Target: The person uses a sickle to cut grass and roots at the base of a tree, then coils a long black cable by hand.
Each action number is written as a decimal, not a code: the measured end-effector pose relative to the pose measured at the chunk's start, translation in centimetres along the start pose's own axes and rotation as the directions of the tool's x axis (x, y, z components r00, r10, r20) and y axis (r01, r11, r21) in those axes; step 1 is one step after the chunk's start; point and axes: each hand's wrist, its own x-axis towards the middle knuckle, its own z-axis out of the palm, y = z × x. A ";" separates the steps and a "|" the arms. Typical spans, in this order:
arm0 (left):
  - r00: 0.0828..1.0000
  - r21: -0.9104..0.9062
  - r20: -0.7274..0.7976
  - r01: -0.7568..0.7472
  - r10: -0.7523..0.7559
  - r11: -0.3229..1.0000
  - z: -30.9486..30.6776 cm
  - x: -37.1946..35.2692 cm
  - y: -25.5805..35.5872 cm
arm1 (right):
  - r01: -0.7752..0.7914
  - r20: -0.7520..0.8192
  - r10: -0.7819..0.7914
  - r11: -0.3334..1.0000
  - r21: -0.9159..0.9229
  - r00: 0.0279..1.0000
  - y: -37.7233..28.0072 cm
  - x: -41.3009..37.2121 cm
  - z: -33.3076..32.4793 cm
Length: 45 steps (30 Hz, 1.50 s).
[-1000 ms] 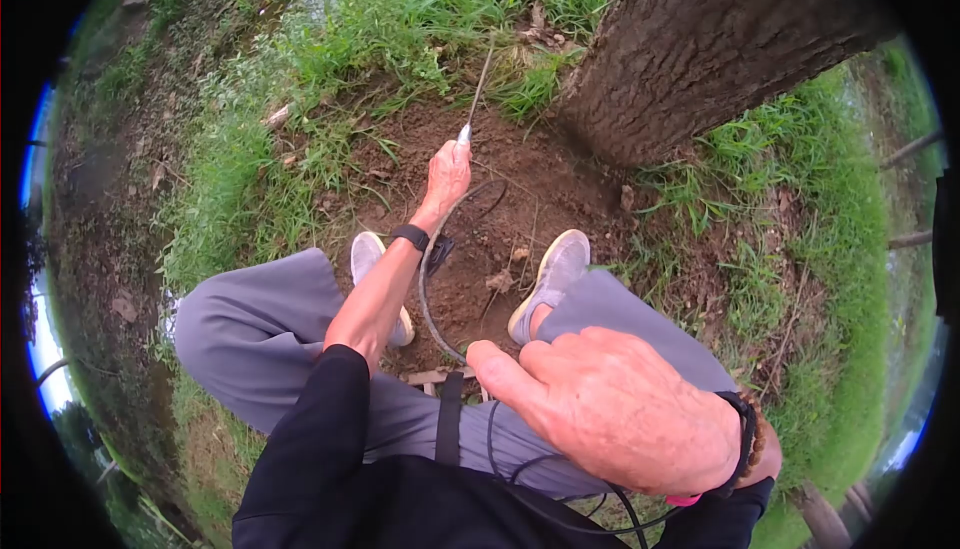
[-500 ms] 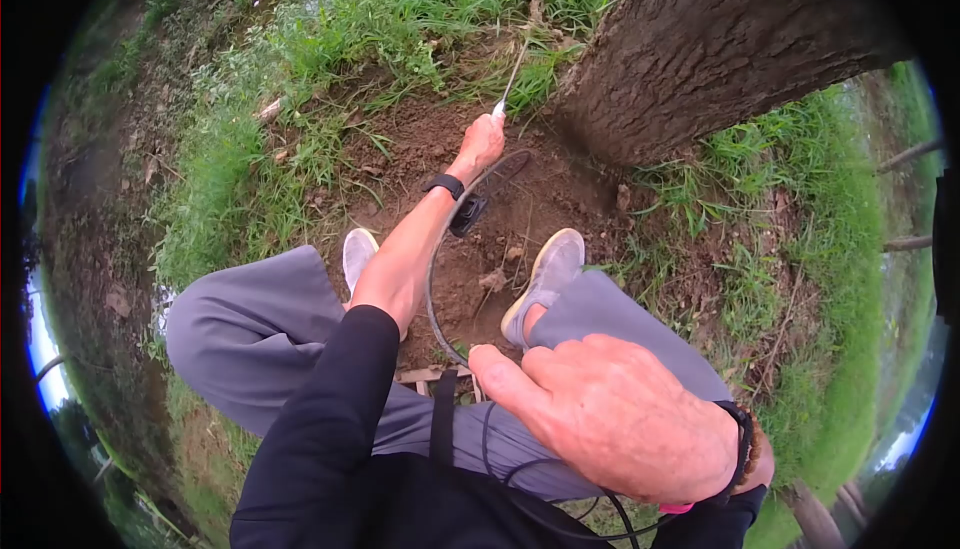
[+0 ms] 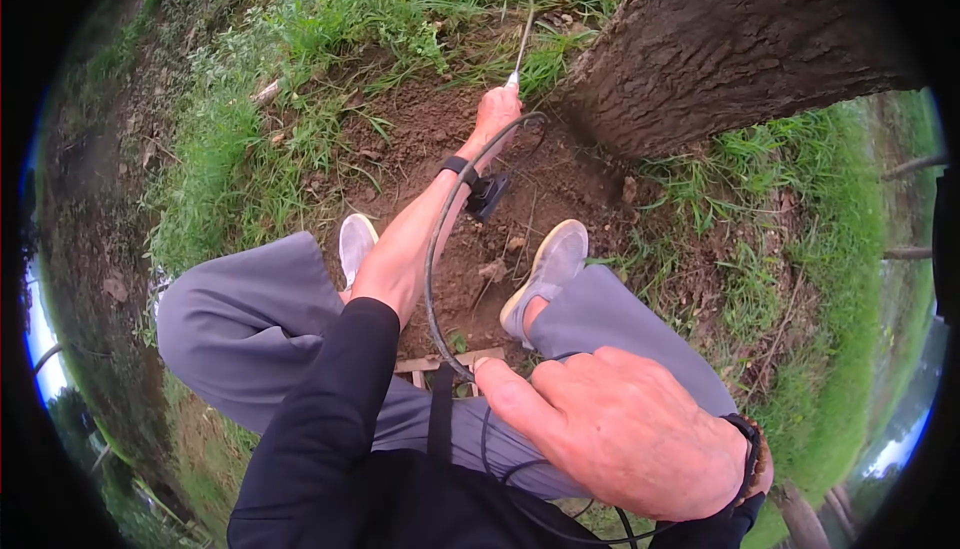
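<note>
My left hand [image 3: 497,109] reaches out over bare soil, its fingers wrapped around a thin metal tool [image 3: 524,44]. A white part shows at the hand, and the narrow tip points away toward the grass. Close to my body, my right hand [image 3: 625,429] is closed, its thumb and forefinger pinching the near end of a thin dark curved length [image 3: 431,279]. This length arcs over my left forearm and bends round beside my left hand. A black wristband with a small black device [image 3: 487,196] hangs at my left wrist.
A thick tree trunk [image 3: 740,49] rises at the right, near my left hand. Loose brown soil [image 3: 410,134] lies between my shoes [image 3: 556,259], with grass [image 3: 225,164] around it. Black cables [image 3: 487,439] and a dark strap [image 3: 441,414] cross my lap.
My left hand has moved slightly forward and right with the tool, whose shaft now stands steeper in view. The curved length has shifted with it, while my right hand stays nearly in place.
</note>
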 end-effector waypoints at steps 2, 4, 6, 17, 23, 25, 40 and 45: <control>0.929 0.270 -0.049 -0.340 0.366 0.901 0.1 -0.6 -0.2 | -0.012 0.008 0.012 1.000 -0.015 1.000 0.0 0.0 -0.1; 0.912 0.382 -0.050 -0.359 0.407 0.852 0.0 -1.8 0.9 | -0.005 0.006 0.005 1.000 -0.015 1.000 -0.1 0.1 0.1; 0.915 0.412 -0.126 -0.302 0.382 0.860 0.0 -3.0 3.0 | 0.011 0.000 -0.011 0.999 -0.033 1.000 0.1 0.0 0.4; 0.967 0.480 -0.035 -0.203 0.251 0.853 -3.4 -5.4 0.2 | -0.030 -0.009 0.030 0.999 -0.017 1.000 0.6 -0.7 1.0; 0.920 0.498 -0.122 -0.268 0.372 0.825 -1.3 -2.6 2.9 | -0.034 0.011 0.035 0.999 -0.035 0.999 0.5 -0.6 0.8; 0.955 0.514 -0.052 -0.224 0.291 0.828 -1.9 -1.9 1.2 | -0.029 0.006 0.029 0.999 -0.024 1.000 0.7 -0.5 1.0; 0.936 0.376 -0.123 -0.265 0.331 0.888 -4.5 -10.4 -1.3 | 0.042 -0.015 -0.042 0.999 0.017 0.999 0.8 -0.6 1.1; 0.926 0.382 -0.158 -0.262 0.342 0.886 -2.4 -4.1 2.3 | -0.038 0.053 0.038 0.999 -0.009 0.998 0.4 -0.4 0.6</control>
